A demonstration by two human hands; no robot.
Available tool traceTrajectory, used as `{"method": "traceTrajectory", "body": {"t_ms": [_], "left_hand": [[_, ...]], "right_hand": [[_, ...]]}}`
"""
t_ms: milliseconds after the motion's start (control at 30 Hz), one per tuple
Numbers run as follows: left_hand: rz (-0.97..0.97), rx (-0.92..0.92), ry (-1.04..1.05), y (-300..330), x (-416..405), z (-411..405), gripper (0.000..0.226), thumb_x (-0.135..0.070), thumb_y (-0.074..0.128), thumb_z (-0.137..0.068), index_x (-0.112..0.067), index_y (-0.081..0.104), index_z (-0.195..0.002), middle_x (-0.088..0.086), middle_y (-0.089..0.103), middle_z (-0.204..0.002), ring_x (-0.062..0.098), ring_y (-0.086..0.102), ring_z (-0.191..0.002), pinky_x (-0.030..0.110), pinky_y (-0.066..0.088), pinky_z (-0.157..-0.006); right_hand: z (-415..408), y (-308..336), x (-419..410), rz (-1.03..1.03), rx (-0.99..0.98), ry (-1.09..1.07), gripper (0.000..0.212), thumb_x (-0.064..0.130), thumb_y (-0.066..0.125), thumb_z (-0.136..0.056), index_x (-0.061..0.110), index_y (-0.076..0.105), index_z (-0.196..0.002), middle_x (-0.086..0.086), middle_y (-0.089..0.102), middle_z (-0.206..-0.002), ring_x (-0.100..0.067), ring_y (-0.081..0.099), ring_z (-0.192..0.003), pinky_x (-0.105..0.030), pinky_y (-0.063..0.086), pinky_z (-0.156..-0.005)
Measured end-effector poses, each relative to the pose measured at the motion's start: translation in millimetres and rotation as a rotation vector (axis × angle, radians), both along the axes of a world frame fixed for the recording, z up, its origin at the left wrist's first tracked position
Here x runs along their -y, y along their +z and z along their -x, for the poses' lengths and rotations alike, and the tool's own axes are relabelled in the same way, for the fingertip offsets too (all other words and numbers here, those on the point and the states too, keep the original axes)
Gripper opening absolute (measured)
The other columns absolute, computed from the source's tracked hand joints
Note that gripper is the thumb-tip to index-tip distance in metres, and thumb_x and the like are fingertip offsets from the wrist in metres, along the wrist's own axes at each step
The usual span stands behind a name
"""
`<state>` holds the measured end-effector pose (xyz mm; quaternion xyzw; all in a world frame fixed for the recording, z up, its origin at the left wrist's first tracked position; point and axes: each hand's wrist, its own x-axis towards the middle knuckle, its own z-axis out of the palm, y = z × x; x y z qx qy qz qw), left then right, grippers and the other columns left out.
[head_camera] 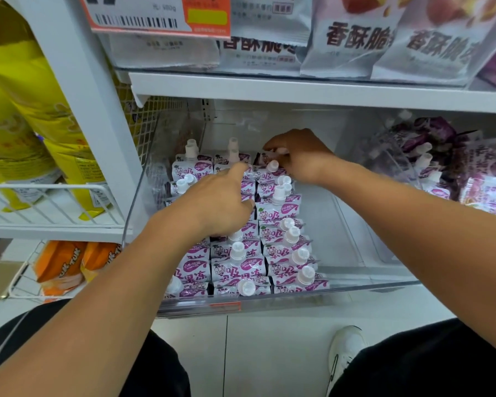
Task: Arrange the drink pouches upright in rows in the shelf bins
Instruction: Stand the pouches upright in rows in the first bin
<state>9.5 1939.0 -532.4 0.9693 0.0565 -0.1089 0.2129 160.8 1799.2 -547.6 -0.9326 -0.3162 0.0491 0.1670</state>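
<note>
Both hands reaching into the clear shelf bin [355, 285] under the white shelf [312, 91]. Right hand [301, 156] at the back of the bin, fingers curled down and pinching the top edge of a rear pouch [265, 159] in the right-hand row. Left hand [215, 204] lower and nearer, index finger stretched forward and touching the pouch tops of the middle row, other fingers loosely bent, nothing gripped. Purple-and-white drink pouches [235, 267] with white screw caps standing upright in three rows, filling the left part of the bin from front lip to back; right part of the bin floor bare. Just beside it on the right, a second clear bin [390, 156] with more purple pouches [470, 173] lying jumbled and tilted. Above, on the white shelf, grey snack bags [352, 38] and an orange price tag [161, 15]. Off to the left, yellow bags [26, 90] in a white wire rack [55, 202], orange packs [63, 265] below. Near the bottom edge, dark trousers and a white shoe [345, 353] on the tiled floor [269, 353].
</note>
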Motion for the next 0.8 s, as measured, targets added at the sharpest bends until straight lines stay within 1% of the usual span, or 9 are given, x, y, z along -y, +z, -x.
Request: {"method": "traceTrajectory", "body": {"t_ms": [67,200,300,400,500,600,667,733,800], "left_hand": [[0.005,0.000,0.006,0,1,0,0.067,-0.037,0.051,-0.100,-0.026,0.013,-0.154,0.010,0.040,-0.152,0.031,0.044,-0.129,0.039,0.042,-0.100],[0.005,0.008,0.011,0,1,2,0.067,-0.037,0.051,-0.100,-0.026,0.013,-0.154,0.009,0.036,-0.155,0.031,0.042,-0.132,0.039,0.040,-0.101],[0.017,0.014,0.022,0,1,3,0.066,-0.038,0.051,-0.100,-0.027,0.014,-0.153,0.010,0.038,-0.154,0.031,0.047,-0.126,0.038,0.041,-0.096],[0.016,0.021,0.024,-1,1,3,0.065,-0.039,0.051,-0.100,-0.027,0.015,-0.153,0.011,0.039,-0.153,0.031,0.046,-0.128,0.038,0.040,-0.097],[0.008,0.024,0.016,-1,3,4,0.066,-0.038,0.051,-0.100,-0.026,0.014,-0.154,0.010,0.036,-0.155,0.031,0.043,-0.133,0.040,0.038,-0.102],[0.009,0.021,0.012,-1,3,3,0.067,-0.036,0.050,-0.101,-0.025,0.013,-0.155,0.009,0.032,-0.158,0.031,0.038,-0.137,0.039,0.036,-0.106],[0.015,0.008,0.011,-1,2,2,0.067,-0.036,0.049,-0.101,-0.026,0.011,-0.155,0.008,0.028,-0.160,0.031,0.033,-0.141,0.040,0.033,-0.109],[0.023,-0.008,0.008,-2,2,1,0.068,-0.036,0.048,-0.101,-0.028,0.009,-0.155,0.008,0.024,-0.161,0.031,0.028,-0.144,0.042,0.030,-0.114],[0.011,-0.027,0.002,-3,2,1,0.069,-0.039,0.047,-0.101,-0.030,0.006,-0.155,0.006,0.018,-0.163,0.030,0.022,-0.147,0.043,0.025,-0.118]], "right_hand": [[1,7,2,0.011,-0.060,0.043,0.042,0.001,0.050,-0.094,0.023,0.062,-0.127,-0.008,0.061,-0.131,-0.024,0.059,-0.118,-0.036,0.050,-0.095],[4,25,-1,0.221,-0.165,0.147,0.044,0.010,0.043,-0.101,0.031,0.049,-0.139,-0.002,0.051,-0.143,-0.023,0.052,-0.125,-0.034,0.046,-0.097],[-3,21,7,0.076,-0.050,-0.064,0.030,0.032,0.062,-0.094,0.019,0.060,-0.122,-0.004,0.061,-0.119,-0.021,0.058,-0.099,-0.033,0.049,-0.085],[-11,8,18,0.009,-0.080,-0.342,0.051,0.052,0.073,-0.080,0.003,0.067,-0.094,-0.010,0.066,-0.089,-0.028,0.066,-0.086,-0.032,0.053,-0.080],[-7,4,7,-0.069,-0.177,-0.290,0.045,0.041,0.071,-0.086,-0.003,0.074,-0.096,-0.017,0.073,-0.090,-0.030,0.071,-0.083,-0.036,0.058,-0.080],[-3,7,-5,0.011,-0.059,-0.205,0.021,0.028,0.066,-0.091,0.010,0.076,-0.095,-0.009,0.071,-0.095,-0.023,0.066,-0.084,-0.031,0.054,-0.076],[-2,9,-5,0.023,-0.075,-0.156,0.013,0.023,0.065,-0.093,0.017,0.076,-0.092,-0.004,0.069,-0.090,-0.017,0.065,-0.078,-0.029,0.051,-0.075],[-3,8,-4,0.004,-0.088,-0.164,0.014,0.021,0.063,-0.093,0.020,0.074,-0.086,-0.004,0.068,-0.086,-0.013,0.063,-0.069,-0.030,0.053,-0.074],[-7,3,-5,0.010,-0.065,-0.175,0.016,0.016,0.060,-0.094,0.016,0.075,-0.089,-0.006,0.070,-0.093,-0.017,0.063,-0.073,-0.033,0.056,-0.078]]}}
